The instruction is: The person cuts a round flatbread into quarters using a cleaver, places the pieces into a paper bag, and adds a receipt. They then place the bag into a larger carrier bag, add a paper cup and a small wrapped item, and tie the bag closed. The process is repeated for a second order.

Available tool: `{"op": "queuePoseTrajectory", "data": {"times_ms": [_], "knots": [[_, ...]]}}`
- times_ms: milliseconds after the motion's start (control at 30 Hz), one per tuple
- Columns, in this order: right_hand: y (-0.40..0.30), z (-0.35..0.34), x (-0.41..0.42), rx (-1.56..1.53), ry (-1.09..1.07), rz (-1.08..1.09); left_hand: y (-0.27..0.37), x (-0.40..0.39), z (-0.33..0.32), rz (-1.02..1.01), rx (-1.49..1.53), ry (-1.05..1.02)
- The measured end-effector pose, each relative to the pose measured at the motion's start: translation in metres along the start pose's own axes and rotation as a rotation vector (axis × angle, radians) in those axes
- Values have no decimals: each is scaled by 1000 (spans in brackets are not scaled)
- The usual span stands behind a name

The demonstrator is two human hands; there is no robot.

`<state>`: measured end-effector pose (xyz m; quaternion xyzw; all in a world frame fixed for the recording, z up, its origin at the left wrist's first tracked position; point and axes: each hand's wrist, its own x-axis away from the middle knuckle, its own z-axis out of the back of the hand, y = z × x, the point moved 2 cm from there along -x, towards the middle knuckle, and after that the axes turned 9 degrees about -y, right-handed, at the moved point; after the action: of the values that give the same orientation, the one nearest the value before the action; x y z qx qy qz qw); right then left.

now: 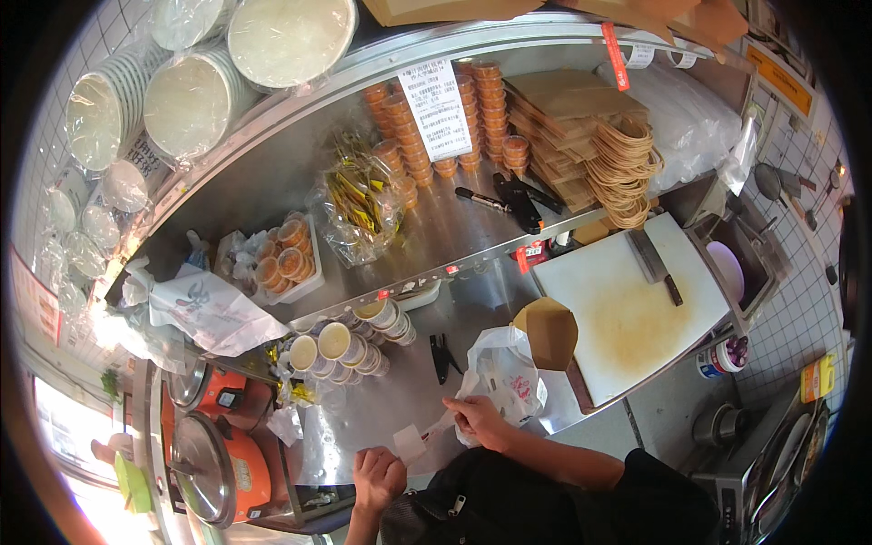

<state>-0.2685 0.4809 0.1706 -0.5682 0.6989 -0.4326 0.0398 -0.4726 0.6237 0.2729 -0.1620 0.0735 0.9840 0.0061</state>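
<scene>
My right hand (pixel 479 421) is closed on the gathered edge of a white printed plastic bag (pixel 507 381), which stands on the steel counter (pixel 320 436). My left hand (pixel 379 477) is curled near the counter's front edge; whether it holds anything cannot be told. Between the hands lies a small white paper slip (pixel 409 443). An open brown paper box (pixel 547 334) sits just behind the bag. A black stapler (pixel 444 357) rests on the counter beyond my right hand.
Stacked paper cups (pixel 337 344) stand at the back left. A cleaver (pixel 654 266) lies on a white cutting board (pixel 633 313) at the right. The raised shelf (pixel 436 238) holds lidded sauce cups (pixel 490 102), kraft bags (pixel 572 109) and a tray of small tubs (pixel 300 289). Orange cookers (pixel 242 470) stand left.
</scene>
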Motion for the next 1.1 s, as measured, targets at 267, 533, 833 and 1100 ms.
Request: {"op": "queuePoseTrajectory", "data": {"times_ms": [267,533,833,1100], "knots": [[9,-13,6,17,-164,-136,6,-15,29,-259,103,-152],[12,6,-15,-231,-21,-15,6,-14,31,149,531,-1],[-22,-45,9,338,-187,239,0,-57,-15,730,954,-143],[-22,-22,10,558,-9,348,7,-51,-52,801,1313,-153]]}}
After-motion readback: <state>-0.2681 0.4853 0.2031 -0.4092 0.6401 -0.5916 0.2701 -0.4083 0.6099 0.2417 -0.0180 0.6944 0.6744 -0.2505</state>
